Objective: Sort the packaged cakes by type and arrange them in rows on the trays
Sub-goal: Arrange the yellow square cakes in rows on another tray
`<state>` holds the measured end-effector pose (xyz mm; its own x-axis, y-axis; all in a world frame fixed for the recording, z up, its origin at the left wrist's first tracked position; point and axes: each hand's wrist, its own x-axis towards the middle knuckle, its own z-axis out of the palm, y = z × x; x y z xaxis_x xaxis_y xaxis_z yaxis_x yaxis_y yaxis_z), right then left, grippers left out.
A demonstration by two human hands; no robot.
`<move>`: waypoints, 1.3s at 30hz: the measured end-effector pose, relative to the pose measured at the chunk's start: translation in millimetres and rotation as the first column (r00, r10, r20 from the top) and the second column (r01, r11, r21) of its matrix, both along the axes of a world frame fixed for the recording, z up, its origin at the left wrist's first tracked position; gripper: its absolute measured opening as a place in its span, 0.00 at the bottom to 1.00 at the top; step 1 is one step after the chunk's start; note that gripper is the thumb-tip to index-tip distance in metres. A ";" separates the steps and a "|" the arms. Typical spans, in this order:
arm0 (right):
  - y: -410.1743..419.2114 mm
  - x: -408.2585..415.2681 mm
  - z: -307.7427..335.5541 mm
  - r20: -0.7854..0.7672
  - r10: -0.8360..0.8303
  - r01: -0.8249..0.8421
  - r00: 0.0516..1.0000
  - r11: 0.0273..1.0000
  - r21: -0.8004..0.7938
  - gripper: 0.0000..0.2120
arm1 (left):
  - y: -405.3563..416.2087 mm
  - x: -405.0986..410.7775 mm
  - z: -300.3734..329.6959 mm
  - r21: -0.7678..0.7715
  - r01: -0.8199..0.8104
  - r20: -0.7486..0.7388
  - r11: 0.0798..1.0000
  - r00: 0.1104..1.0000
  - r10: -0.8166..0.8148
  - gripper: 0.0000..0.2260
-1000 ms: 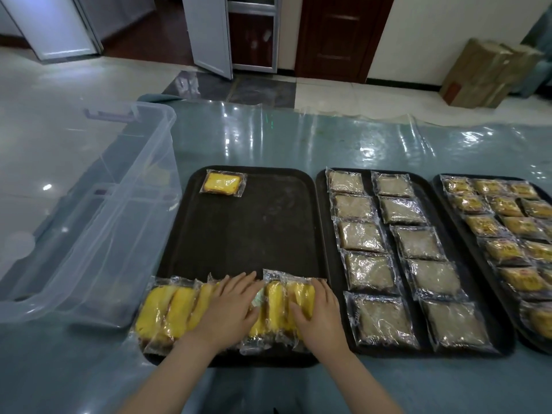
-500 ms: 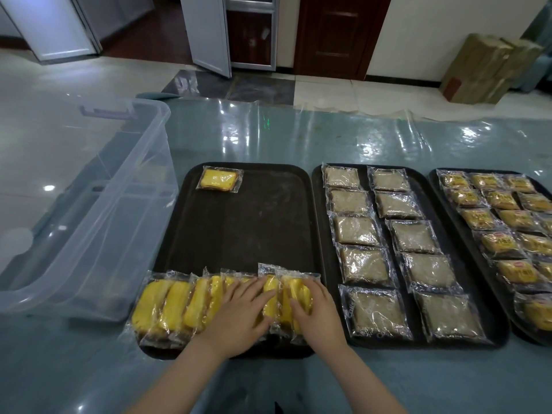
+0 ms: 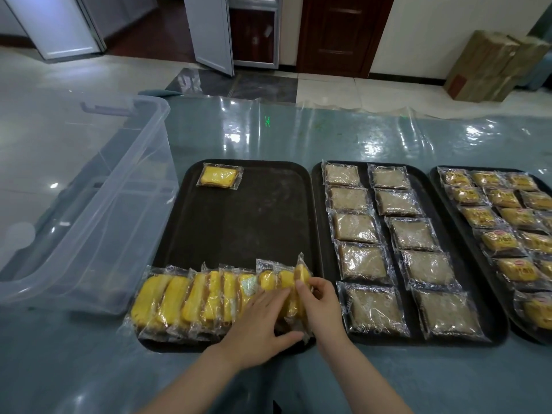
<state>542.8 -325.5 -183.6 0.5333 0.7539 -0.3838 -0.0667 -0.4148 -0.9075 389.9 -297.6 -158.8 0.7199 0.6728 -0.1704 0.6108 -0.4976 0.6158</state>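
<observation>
Three dark trays lie side by side on the table. On the left tray (image 3: 254,216), several yellow packaged cakes (image 3: 185,297) stand on edge in a row along the near rim, and a single yellow cake (image 3: 218,176) lies flat at the far left corner. My left hand (image 3: 260,324) rests flat with straight fingers on the right part of that row. My right hand (image 3: 321,303) pinches the rightmost yellow cake (image 3: 301,271), which stands tilted. The middle tray (image 3: 317,204) holds brown cakes (image 3: 355,228) in two rows. The right tray (image 3: 439,189) holds printed yellow cakes (image 3: 501,222).
A large clear plastic bin (image 3: 74,204) sits left of the trays, close to the left tray's edge. Shiny plastic sheeting covers the table (image 3: 268,130). Cardboard boxes (image 3: 493,67) stand on the floor at the far right, near a dark door.
My left hand has slid to the right along the row. My right hand has gone from lying on the cakes to pinching the last one and lifting its end.
</observation>
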 end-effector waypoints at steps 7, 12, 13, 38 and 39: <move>-2.8 -2.6 11.7 -0.097 -0.023 0.027 0.995 0.999 0.035 0.07 | -3.4 8.4 3.7 -0.297 -0.208 0.226 0.932 0.933 0.280 0.24; -4.7 -5.9 18.4 -0.137 -0.014 0.020 0.990 0.999 0.042 0.04 | 1.5 7.0 1.5 -0.444 -0.303 0.281 0.843 0.846 0.452 0.20; -4.9 -6.6 18.0 -0.130 -0.011 0.017 0.992 0.999 0.043 0.03 | 2.3 6.5 2.4 -0.459 -0.316 0.288 0.830 0.831 0.475 0.18; 32.9 -4.0 19.6 -0.112 0.145 -0.141 0.983 0.989 0.041 0.04 | 80.3 -26.9 16.4 -0.501 -0.568 0.293 0.653 0.599 0.745 0.07; 37.1 -3.4 19.0 -0.112 0.130 -0.126 0.985 0.991 0.043 0.05 | 85.8 -28.8 14.3 -0.489 -0.570 0.287 0.660 0.610 0.739 0.06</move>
